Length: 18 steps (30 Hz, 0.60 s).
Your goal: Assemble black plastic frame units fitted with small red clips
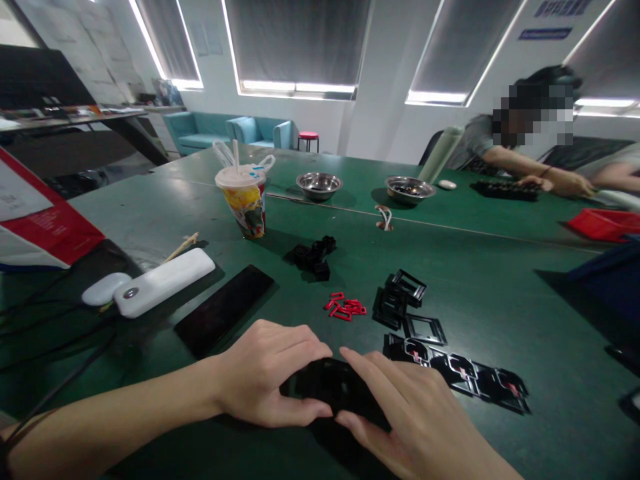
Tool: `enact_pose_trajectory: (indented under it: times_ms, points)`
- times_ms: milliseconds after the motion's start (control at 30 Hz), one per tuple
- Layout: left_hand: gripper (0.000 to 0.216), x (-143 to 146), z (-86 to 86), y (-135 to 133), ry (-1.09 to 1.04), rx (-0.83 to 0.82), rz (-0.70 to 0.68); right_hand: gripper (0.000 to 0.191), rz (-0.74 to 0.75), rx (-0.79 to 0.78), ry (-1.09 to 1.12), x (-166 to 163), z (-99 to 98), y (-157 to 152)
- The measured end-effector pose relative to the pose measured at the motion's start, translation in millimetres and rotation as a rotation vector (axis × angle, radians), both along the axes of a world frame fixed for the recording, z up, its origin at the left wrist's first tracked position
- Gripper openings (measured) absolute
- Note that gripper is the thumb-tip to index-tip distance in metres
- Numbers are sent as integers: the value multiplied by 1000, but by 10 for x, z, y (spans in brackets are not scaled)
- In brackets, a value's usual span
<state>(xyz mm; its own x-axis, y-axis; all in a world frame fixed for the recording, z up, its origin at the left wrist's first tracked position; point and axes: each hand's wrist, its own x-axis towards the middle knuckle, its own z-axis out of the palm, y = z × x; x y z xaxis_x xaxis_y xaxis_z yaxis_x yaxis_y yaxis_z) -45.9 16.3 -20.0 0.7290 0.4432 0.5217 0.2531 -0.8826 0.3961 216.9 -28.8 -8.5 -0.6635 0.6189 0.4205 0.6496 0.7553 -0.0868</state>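
Note:
A black plastic part (333, 383) lies low at the front of the table, with my hands closed on it from both sides. My left hand (273, 373) grips its left end, thumb along the near edge. On the right end, the fingers and thumb of my right hand (400, 400) hold it the same way. Its underside and ends are hidden by my hands. Just beyond are small red plastic frames (345, 307) in a loose pile. Right of them are black square frames (395, 303) and a row of black panels (460, 373) with metal strips.
Small black blocks (316, 257) are heaped farther back. To the left lie a dark phone (225, 310), a white elongated device (165, 283) and cables. A drink cup (245, 200) and two metal bowls (320, 187) stand behind. Another person (525, 127) works at the far right, near a red tray (605, 225).

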Motion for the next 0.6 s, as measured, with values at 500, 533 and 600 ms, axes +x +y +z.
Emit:
enact_pose_trajectory:
  times_ms: [500, 533, 600]
  points:
    - [40, -15, -5, 18, 79, 21, 6, 43, 0, -114, 19, -26, -97, 1]
    - [40, -16, -3, 23, 81, 24, 4, 42, -1, -128, 21, -24, -96, -5]
    - [40, -19, -5, 31, 88, 28, 2, 40, 0, -159, 29, -21, -89, -17]
